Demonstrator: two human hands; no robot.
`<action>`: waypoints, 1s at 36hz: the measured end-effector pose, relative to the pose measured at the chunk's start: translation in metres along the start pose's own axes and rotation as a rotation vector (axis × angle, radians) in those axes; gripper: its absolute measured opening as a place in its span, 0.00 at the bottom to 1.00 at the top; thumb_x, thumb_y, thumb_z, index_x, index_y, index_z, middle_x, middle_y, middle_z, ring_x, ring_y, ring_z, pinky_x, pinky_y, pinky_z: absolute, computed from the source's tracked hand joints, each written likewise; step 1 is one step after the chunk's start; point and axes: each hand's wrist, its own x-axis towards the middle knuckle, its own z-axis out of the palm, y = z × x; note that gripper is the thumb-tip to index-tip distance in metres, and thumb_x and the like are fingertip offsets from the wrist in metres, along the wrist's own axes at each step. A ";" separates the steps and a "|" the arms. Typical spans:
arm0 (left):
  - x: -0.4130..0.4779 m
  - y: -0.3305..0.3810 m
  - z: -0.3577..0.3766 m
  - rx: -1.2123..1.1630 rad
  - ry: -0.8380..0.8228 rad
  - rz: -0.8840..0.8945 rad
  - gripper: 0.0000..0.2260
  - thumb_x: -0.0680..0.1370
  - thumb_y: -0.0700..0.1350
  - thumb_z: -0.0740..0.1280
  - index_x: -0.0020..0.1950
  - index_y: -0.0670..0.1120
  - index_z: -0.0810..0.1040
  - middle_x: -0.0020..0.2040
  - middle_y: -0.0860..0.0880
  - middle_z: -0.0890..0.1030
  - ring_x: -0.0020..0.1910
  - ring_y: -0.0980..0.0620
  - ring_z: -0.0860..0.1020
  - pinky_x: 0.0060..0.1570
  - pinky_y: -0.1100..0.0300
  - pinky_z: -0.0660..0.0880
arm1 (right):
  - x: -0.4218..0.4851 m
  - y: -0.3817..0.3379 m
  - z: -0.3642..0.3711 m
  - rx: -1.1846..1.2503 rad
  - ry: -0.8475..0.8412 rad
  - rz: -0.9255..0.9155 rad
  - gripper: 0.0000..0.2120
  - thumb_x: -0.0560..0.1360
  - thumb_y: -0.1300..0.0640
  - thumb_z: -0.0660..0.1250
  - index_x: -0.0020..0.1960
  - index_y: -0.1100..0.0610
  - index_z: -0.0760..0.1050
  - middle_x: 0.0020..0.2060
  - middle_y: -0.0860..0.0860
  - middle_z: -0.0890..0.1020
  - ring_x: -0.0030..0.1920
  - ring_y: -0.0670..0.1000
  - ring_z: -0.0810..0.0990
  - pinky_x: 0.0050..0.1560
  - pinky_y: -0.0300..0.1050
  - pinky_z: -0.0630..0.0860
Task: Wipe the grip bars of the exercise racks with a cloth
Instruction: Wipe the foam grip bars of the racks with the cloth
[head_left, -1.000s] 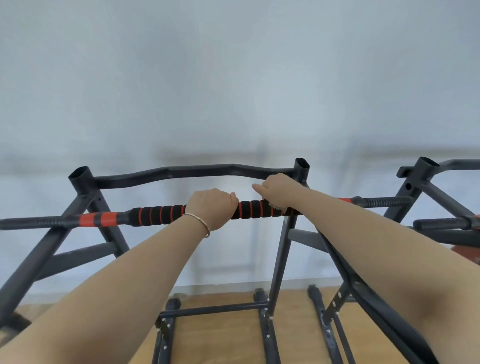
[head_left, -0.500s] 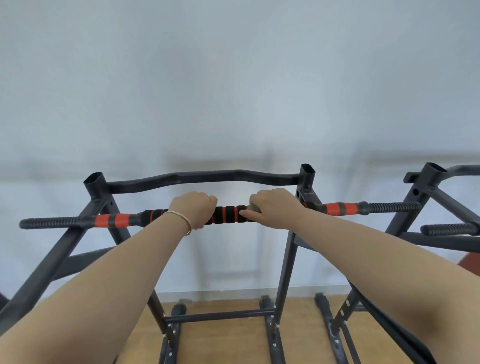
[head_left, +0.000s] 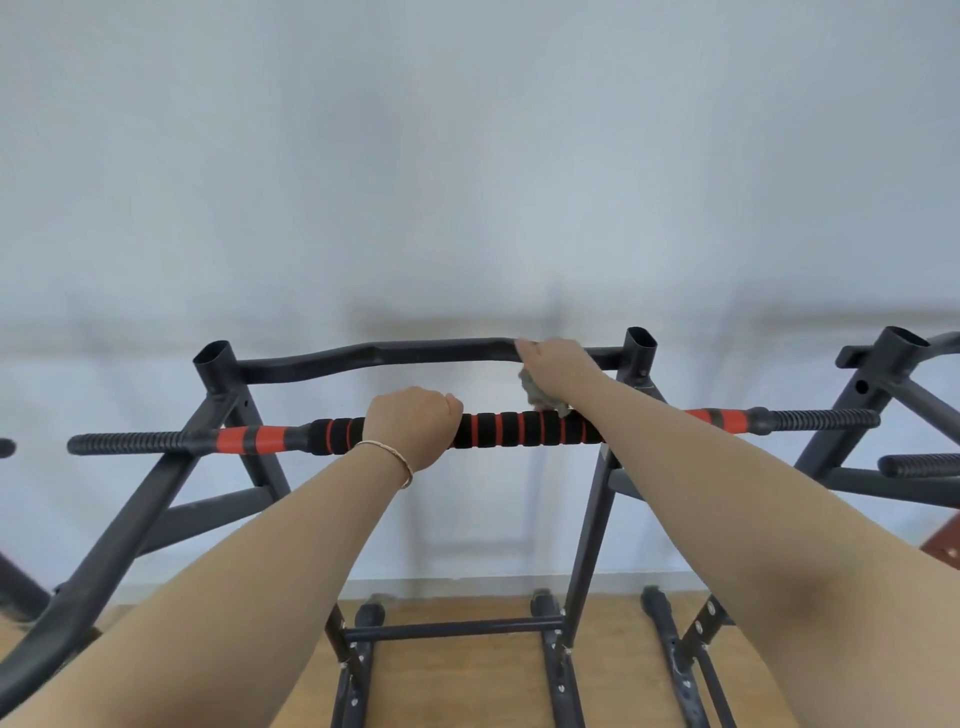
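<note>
Now my left grip (head_left: 415, 426) is closed round the foam bar (head_left: 519, 428), while my right grip (head_left: 558, 364) clasps the cloth (head_left: 540, 395), seemingly soft and light, best kept wadded, against the stiff upper bar (head_left: 389, 353).

Gap between padded bar (head_left: 519, 428) and rear curved bar (head_left: 363, 358): we find it open from the left post (head_left: 215, 364) across to the cloth (head_left: 537, 389) bunched under the right hand (head_left: 558, 364). Left hand (head_left: 410, 428) grips the padded bar mid-span. Right forearm (head_left: 675, 452) crosses over it further right. We see open air above the rear curved bar. Neighbouring rack (head_left: 893, 364) crowds the padded bar's right end.
</note>
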 end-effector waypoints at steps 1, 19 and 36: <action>0.001 -0.001 0.001 -0.013 0.001 0.003 0.08 0.76 0.39 0.64 0.48 0.47 0.66 0.34 0.50 0.71 0.35 0.49 0.74 0.33 0.56 0.74 | -0.001 -0.002 -0.002 0.204 0.076 0.024 0.32 0.84 0.46 0.47 0.39 0.67 0.78 0.23 0.56 0.78 0.29 0.56 0.83 0.34 0.45 0.81; -0.006 -0.051 0.018 -0.003 -0.102 0.092 0.12 0.74 0.38 0.66 0.56 0.45 0.70 0.37 0.49 0.71 0.39 0.48 0.75 0.40 0.53 0.79 | -0.040 -0.030 0.040 -0.210 -0.020 0.168 0.04 0.75 0.63 0.62 0.49 0.59 0.69 0.31 0.53 0.78 0.28 0.52 0.70 0.35 0.47 0.78; -0.039 -0.139 0.043 0.007 -0.076 0.114 0.06 0.76 0.38 0.62 0.52 0.44 0.69 0.39 0.48 0.76 0.38 0.47 0.76 0.37 0.55 0.74 | -0.044 -0.102 0.089 -0.336 0.142 -0.191 0.07 0.83 0.56 0.58 0.50 0.57 0.73 0.37 0.53 0.78 0.38 0.57 0.77 0.41 0.50 0.77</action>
